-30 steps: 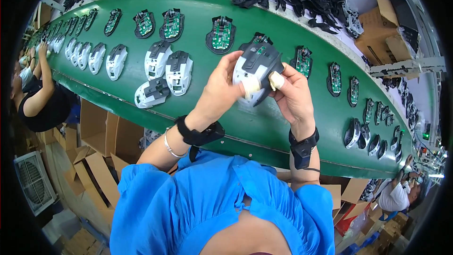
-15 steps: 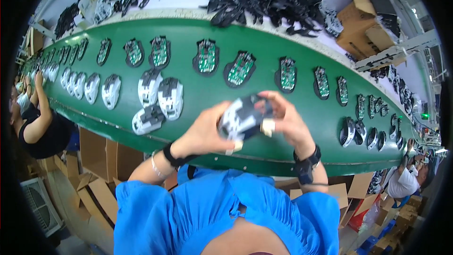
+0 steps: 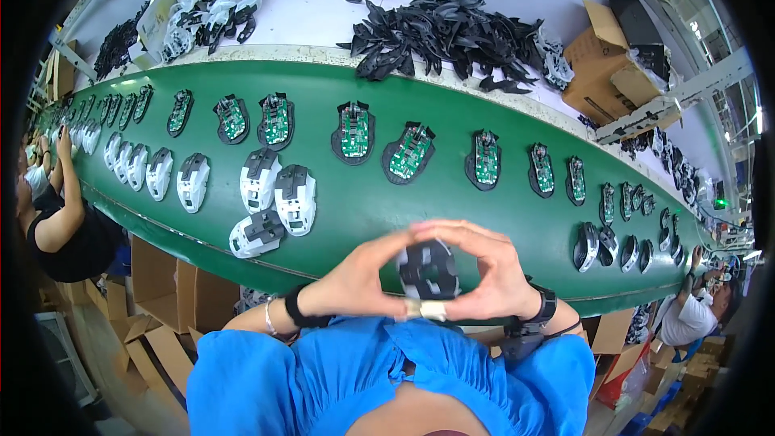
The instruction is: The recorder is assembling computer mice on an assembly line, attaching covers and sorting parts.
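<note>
Close in front of my body, both hands curl around a mouse shell [image 3: 429,269] with dark and pale grey parts, somewhat blurred. My left hand [image 3: 353,278] grips its left side and my right hand [image 3: 494,273] its right side. The fingers meet over the far edge, while the thumbs, wearing pale finger cots, press together at the near edge. To the left on the green belt [image 3: 355,210] lie three white and grey mouse shells [image 3: 295,200] bunched together. Beyond my hands runs a row of mouse bases with green circuit boards [image 3: 408,153].
Black plastic parts [image 3: 452,32] are heaped on the ledge behind the belt, beside an open cardboard box [image 3: 605,69]. More shells [image 3: 587,247] stand on the belt at right. Co-workers sit at the far left [image 3: 60,230] and far right [image 3: 694,315]. Cardboard cartons [image 3: 165,282] stand below the belt.
Both hands have drawn the mouse shell nearer my body and turned it. My right fingers have come over to meet the left ones, and the thumbs have closed together. The view has tilted slightly upward.
</note>
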`<state>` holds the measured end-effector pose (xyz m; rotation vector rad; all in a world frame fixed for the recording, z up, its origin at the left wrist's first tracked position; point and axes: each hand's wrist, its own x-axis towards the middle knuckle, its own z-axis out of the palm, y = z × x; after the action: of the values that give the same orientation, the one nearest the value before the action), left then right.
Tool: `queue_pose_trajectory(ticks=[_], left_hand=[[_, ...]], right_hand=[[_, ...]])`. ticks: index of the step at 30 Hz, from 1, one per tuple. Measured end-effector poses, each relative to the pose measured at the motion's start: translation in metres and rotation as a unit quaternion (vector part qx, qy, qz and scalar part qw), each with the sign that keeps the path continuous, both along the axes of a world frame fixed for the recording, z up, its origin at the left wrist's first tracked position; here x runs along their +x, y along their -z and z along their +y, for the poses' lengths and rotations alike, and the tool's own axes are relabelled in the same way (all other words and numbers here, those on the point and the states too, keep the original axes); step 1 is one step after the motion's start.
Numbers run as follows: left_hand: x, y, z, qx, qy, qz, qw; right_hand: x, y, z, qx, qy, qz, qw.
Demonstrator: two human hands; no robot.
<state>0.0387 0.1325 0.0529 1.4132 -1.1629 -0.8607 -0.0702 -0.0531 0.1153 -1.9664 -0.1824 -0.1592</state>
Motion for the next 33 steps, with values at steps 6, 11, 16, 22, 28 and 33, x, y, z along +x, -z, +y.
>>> queue_pose_trajectory(ticks=[6,11,16,22,28,33], left_hand=[[0.030,0.024,-0.009,-0.138,-0.084,0.502,0.850],[0.049,0.044,0.011,-0.107,-0.146,0.610,0.772],[0.057,0.066,0.025,-0.098,-0.185,0.725,0.657],[0.071,0.081,0.024,-0.128,-0.158,0.665,0.719],[0.072,0.096,0.019,-0.077,-0.081,0.682,0.722],[0.071,0.096,0.021,-0.065,-0.081,0.662,0.743]], right_hand=[[0.036,0.025,0.011,-0.183,-0.035,-0.177,0.966],[0.077,0.029,0.034,-0.201,-0.049,-0.240,0.949],[0.121,0.043,0.041,-0.303,-0.156,-0.187,0.922],[0.233,0.079,-0.027,-0.216,0.073,-0.150,0.962],[0.321,0.147,-0.115,-0.413,0.189,-0.068,0.888],[0.326,0.144,-0.141,-0.475,0.283,-0.101,0.827]])
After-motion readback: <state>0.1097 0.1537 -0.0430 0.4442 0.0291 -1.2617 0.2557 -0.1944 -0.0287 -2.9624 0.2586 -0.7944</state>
